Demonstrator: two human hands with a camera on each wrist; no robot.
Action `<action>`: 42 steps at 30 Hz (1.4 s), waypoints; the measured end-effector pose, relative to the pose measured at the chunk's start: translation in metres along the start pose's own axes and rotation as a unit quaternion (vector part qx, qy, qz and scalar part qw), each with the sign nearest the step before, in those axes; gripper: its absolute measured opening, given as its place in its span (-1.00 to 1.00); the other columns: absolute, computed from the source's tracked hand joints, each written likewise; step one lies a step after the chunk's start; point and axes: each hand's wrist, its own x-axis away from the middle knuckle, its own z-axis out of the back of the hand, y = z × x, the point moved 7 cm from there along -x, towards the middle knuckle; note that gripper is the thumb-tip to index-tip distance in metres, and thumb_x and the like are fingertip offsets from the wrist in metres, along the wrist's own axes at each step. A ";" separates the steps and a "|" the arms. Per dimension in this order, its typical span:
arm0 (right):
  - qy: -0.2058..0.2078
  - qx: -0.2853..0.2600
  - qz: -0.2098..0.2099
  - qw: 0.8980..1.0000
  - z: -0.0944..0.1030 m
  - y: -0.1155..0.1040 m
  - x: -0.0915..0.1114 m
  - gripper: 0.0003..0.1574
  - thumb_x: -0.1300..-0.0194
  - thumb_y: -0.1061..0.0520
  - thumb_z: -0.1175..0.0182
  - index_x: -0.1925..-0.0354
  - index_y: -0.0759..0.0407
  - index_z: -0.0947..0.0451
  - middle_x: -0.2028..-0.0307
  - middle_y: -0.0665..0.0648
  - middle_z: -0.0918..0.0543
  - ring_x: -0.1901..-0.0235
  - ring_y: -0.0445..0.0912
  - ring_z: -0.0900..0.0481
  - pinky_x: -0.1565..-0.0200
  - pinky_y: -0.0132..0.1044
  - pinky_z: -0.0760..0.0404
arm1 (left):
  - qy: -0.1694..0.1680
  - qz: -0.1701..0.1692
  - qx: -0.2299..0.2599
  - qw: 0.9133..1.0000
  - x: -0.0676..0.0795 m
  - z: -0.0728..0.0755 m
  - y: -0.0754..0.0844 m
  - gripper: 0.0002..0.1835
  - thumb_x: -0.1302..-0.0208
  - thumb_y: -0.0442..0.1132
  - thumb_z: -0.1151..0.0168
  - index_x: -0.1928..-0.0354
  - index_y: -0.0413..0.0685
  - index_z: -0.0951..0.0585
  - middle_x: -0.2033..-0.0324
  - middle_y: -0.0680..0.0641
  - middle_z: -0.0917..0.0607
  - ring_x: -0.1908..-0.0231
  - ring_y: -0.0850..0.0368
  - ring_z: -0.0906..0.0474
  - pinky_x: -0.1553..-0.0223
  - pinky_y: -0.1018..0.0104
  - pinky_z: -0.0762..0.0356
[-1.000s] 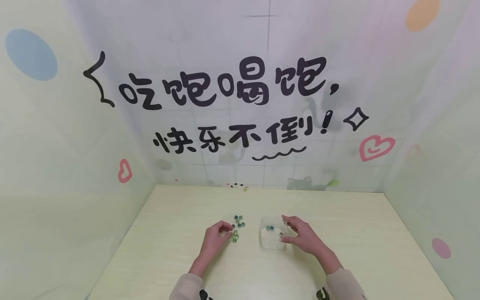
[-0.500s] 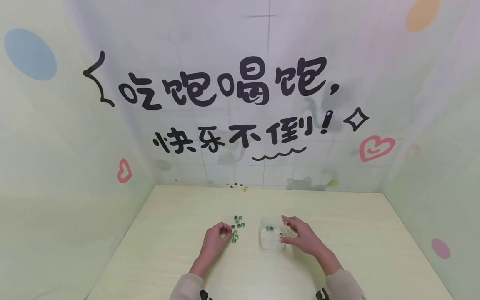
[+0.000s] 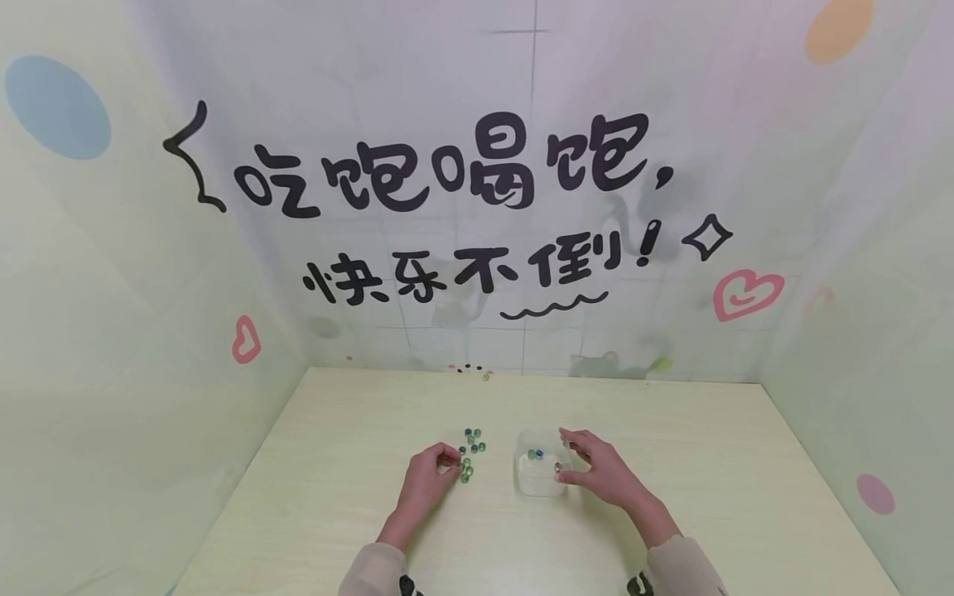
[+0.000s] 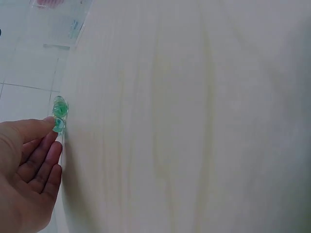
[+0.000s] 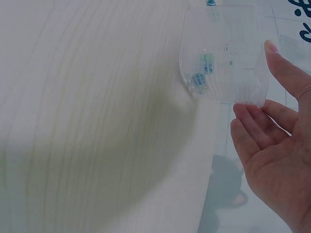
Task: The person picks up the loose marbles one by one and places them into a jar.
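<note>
In the head view my left hand (image 3: 430, 480) is at the near left side of a loose group of several green and blue glass marbles (image 3: 467, 473) on the table. Seen from the left wrist, its thumb and forefinger pinch a green marble (image 4: 59, 124), with more green marbles just beyond; the other fingers curl loosely. My right hand (image 3: 602, 470) holds a clear plastic box (image 3: 542, 484) by its right side, thumb near and fingers far. A green marble (image 3: 532, 454) and a blue marble (image 3: 540, 454) lie inside, and another marble (image 3: 557, 468) shows near the thumb.
The light wooden table (image 3: 358, 430) ends at a printed cloth backdrop (image 3: 417, 331), with more cloth on both sides. A single yellow-green marble (image 3: 486, 377) lies by the table's back edge, away from the group.
</note>
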 end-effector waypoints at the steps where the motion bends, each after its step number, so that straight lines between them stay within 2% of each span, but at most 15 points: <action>1: 0.000 0.000 0.000 1.000 0.000 0.000 0.000 -0.07 -0.23 0.07 -0.40 -0.40 0.44 -0.24 -0.23 0.43 -0.47 -0.28 0.38 -0.41 -0.33 0.17 -0.38 | 0.000 -0.001 -0.001 1.000 0.000 0.000 0.000 -0.84 -0.14 -0.39 -0.40 0.23 -0.08 -0.67 0.28 -0.02 -0.76 0.24 0.14 -0.66 0.08 0.20 -0.67; 10: 0.001 -0.003 -0.005 1.000 0.001 -0.003 0.001 -0.11 -0.24 0.16 -0.38 -0.39 0.47 -0.23 -0.23 0.45 -0.46 -0.28 0.39 -0.40 -0.32 0.19 -0.38 | 0.006 0.003 0.002 1.000 0.001 -0.001 0.000 -0.84 -0.13 -0.36 -0.42 0.24 -0.05 -0.67 0.30 0.00 -0.76 0.25 0.16 -0.66 0.10 0.22 -0.67; 42: -0.002 -0.002 -0.003 1.000 0.000 -0.001 0.000 -0.10 -0.25 0.15 -0.37 -0.39 0.47 -0.22 -0.23 0.47 -0.45 -0.29 0.39 -0.40 -0.32 0.19 -0.37 | 0.010 0.003 0.005 1.000 -0.001 -0.001 -0.003 -0.84 -0.13 -0.37 -0.41 0.26 -0.04 -0.67 0.30 0.01 -0.75 0.25 0.19 -0.63 0.14 0.32 -0.65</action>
